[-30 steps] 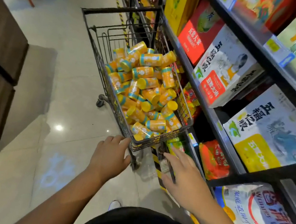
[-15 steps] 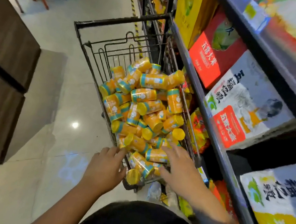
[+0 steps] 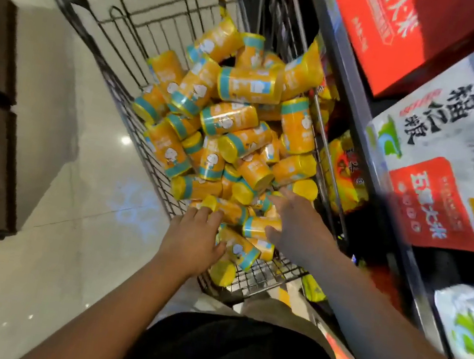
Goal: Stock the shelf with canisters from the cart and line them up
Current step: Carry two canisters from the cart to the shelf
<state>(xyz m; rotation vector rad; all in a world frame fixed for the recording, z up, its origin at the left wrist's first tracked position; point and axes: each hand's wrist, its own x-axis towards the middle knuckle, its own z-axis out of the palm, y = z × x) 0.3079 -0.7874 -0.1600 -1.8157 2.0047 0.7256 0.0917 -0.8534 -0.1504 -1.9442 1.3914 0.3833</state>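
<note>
Orange canisters (image 3: 249,86) in cart (image 3: 264,273), beneath left hand (image 3: 192,240), right hand (image 3: 299,226)

The cart (image 3: 270,274) stands on the floor (image 3: 63,152), just left of the shelf (image 3: 355,111). Canisters (image 3: 238,123) lie heaped in it. At its near end the left hand (image 3: 192,240) rests on them, with the right hand (image 3: 299,226) beside it, nearer the shelf. Boxes (image 3: 436,167) sit on the shelf, bags (image 3: 345,171) beneath.

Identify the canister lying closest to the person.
The canister at the cart's near end, by the left hand, lid facing up; the rest lie farther in.
</note>
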